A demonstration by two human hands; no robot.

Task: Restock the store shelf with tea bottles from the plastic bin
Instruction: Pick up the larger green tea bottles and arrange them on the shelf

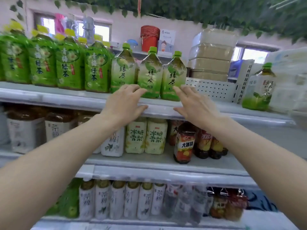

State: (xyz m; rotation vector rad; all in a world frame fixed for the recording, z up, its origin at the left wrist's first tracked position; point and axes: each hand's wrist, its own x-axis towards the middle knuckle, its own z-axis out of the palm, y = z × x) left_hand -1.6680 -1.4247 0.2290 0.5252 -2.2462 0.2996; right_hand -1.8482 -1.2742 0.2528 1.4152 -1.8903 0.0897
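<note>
Three pale green tea bottles are standing side by side at the front of the top shelf (157, 106): a left bottle (122, 72), a middle bottle (150, 73) and a right bottle (174, 77), with a fourth bottle (259, 87) sitting well apart to the right and a row of darker green bottles (69, 67) filling the shelf to the left. The bin is lying outside the view (so how many bottles are left is not something that can be told). Judging by the reach, the step in hand is squaring up this trio: it would go best by pressing low on the bases rather than near the caps, pushing evenly so the tall bottles are sliding back upright, labels facing out and shoulders closing up with no gaps. The left hand (123, 103) is hovering open and flat, palm down, fingers spread, its fingertips lying at the foot of the left and middle bottles and its thumb over the shelf lip; it is gripping nothing. The right hand (193, 105) is likewise open, fingers extended, its index tip touching or nearly touching the lower label of the right bottle, and holding nothing. Lower shelves are carrying other drinks.
</note>
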